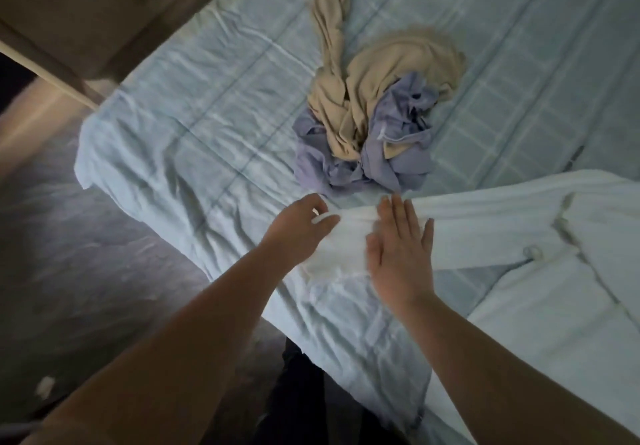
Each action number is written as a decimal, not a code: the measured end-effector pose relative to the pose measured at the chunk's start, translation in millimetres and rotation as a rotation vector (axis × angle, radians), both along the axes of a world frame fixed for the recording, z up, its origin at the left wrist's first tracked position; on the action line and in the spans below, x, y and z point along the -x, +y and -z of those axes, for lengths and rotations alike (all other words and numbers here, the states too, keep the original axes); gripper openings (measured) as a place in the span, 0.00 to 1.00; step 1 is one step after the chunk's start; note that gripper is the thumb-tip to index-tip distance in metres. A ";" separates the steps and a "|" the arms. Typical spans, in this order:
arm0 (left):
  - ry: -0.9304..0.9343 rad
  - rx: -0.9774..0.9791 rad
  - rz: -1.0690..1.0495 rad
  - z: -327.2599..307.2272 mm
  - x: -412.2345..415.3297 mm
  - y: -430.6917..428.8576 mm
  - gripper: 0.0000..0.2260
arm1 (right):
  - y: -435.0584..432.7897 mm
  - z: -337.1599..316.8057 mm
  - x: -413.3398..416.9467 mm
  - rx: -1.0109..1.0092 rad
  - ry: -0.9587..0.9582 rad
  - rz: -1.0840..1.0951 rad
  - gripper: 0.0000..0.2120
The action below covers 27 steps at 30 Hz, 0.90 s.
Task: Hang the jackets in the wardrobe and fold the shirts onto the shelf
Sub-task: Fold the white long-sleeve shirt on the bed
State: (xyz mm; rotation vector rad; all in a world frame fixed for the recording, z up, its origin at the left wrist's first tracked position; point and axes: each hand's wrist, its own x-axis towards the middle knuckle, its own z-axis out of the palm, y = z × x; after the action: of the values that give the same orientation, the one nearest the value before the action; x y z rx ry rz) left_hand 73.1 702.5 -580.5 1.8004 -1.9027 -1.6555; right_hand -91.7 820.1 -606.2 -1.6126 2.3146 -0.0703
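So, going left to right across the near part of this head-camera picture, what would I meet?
First the grey floor → the bed's light blue sheet → the left hand, pinching the sleeve's end → the right hand, flat on the sleeve → the body of the white buttoned garment.
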 end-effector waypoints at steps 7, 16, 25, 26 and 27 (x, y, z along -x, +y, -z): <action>-0.159 -0.013 0.200 43.2 -14.5 -29.3 0.16 | -18.0 46.5 -7.0 -0.147 0.057 0.007 0.29; 0.420 -0.557 -0.561 31.8 -35.5 -6.3 0.09 | -22.6 28.6 -14.3 0.230 -0.060 0.139 0.23; 0.328 -0.411 -0.499 38.3 -32.8 2.8 0.05 | -26.6 37.1 -14.2 -0.325 0.002 -0.089 0.31; 0.290 -0.361 -0.452 41.2 -32.3 3.4 0.06 | -26.6 39.5 -16.6 -0.355 0.022 -0.106 0.33; 0.259 -0.320 -0.402 42.3 -32.3 4.6 0.07 | -27.5 38.4 -18.9 -0.362 0.045 -0.113 0.35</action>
State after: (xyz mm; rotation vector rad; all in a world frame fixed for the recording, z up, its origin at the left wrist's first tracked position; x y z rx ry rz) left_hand 105.4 707.1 -622.8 1.8012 -1.1337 -1.9915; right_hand -72.8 792.6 -644.6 -1.5628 2.1097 0.3914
